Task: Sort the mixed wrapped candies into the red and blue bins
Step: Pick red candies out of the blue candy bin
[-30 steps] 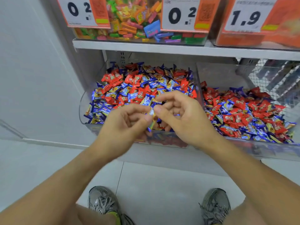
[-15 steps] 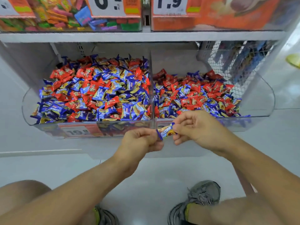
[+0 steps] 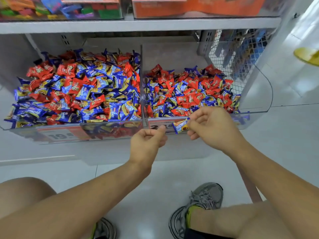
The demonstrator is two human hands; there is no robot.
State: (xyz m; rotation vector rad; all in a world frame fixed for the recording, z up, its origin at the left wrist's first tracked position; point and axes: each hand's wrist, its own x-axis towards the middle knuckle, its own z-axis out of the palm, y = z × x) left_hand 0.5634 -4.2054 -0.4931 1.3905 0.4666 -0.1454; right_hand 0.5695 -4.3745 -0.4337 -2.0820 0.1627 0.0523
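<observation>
Two clear plastic bins stand side by side on a low shelf, each heaped with mixed red and blue wrapped candies. The left bin (image 3: 25,133) is fuller than the right bin (image 3: 255,100). My right hand (image 3: 212,128) pinches a single blue-and-yellow wrapped candy (image 3: 180,125) in front of the right bin's front wall. My left hand (image 3: 148,142) hovers just left of that candy with its fingers curled, holding nothing that I can see. A small gap separates my left thumb from the wrapper.
A grey shelf (image 3: 138,25) above carries boxes of other sweets. A wire mesh panel (image 3: 238,54) rises behind the right bin. My knees and grey shoes (image 3: 205,200) are on the pale floor below. A yellow object (image 3: 307,56) sits at the far right.
The view has swung right and closer to the bins. Both hands held the candy between them; now my left hand has let go and only my right hand keeps it.
</observation>
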